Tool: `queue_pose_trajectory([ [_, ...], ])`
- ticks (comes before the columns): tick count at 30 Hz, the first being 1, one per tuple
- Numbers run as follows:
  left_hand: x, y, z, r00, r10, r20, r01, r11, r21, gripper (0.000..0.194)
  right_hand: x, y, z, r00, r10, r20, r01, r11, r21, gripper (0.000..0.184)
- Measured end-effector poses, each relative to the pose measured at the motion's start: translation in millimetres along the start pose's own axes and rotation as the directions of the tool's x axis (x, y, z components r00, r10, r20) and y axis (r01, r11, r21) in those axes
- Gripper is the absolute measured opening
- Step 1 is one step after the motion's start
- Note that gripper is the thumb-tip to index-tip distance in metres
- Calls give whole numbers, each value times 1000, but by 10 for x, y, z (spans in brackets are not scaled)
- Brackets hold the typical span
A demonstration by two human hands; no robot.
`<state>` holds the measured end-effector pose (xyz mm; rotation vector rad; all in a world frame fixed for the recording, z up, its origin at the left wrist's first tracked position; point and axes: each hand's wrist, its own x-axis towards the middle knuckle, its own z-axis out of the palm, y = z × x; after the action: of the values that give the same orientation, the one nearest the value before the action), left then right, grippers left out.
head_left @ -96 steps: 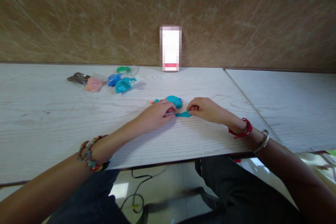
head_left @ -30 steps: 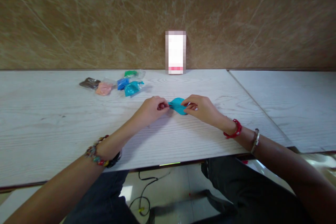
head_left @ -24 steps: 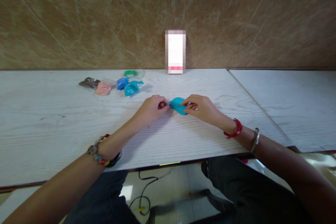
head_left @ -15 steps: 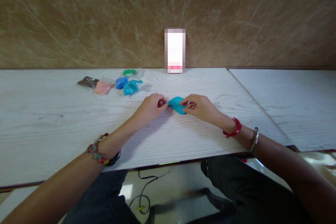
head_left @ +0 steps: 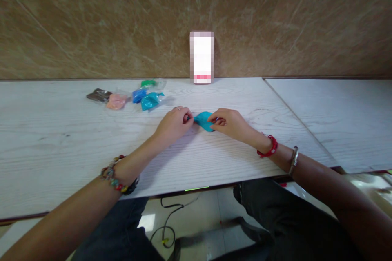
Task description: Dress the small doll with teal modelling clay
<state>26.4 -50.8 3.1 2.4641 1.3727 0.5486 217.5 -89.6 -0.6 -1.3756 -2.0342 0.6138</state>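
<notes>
A flat, teal piece of modelling clay [head_left: 203,121] lies between my hands on the table, rounded on the right and narrowing to a thin neck on the left. My left hand [head_left: 177,121] pinches that thin end between thumb and fingers. At the rounded edge, my right hand [head_left: 227,123] has its thumb and fingertips closed on the clay, hiding part of the rim.
Left of centre lie small clear packets of clay: teal [head_left: 150,101], blue [head_left: 139,95], green [head_left: 148,83], pink [head_left: 116,101] and dark brown [head_left: 99,95]. A blurred-out phone [head_left: 202,57] leans on the brown marbled wall [head_left: 122,24]. The white table [head_left: 76,142] has a seam at right.
The whole view has shifted slightly, so everything sits a little further left. Both hands keep the same hold on the teal clay, whose shape looks unchanged.
</notes>
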Motion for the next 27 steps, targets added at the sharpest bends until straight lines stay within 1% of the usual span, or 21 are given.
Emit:
queue_pose_trajectory([
  [3,-4,11,1,1000,-6,-15,6,1000,-26,2,1,-27,-18,1000,2,15,-1,999,-54,15],
  [9,-9,20,5,999,29,-35,-31,998,-60,8,6,-45,-21,998,-62,24,65,984,-164,15],
  [15,23,-77,83,988,40,-148,-45,999,-30,16,2,-13,-6,994,-113,10,113,980,-164,16],
  [21,72,-117,122,993,10,-116,-16,999,-47,13,-8,-29,-19,991,-132,22,134,975,-178,18],
  [27,68,-115,111,996,24,-80,-32,995,-96,12,-9,-48,-41,993,-110,31,113,979,-171,19],
])
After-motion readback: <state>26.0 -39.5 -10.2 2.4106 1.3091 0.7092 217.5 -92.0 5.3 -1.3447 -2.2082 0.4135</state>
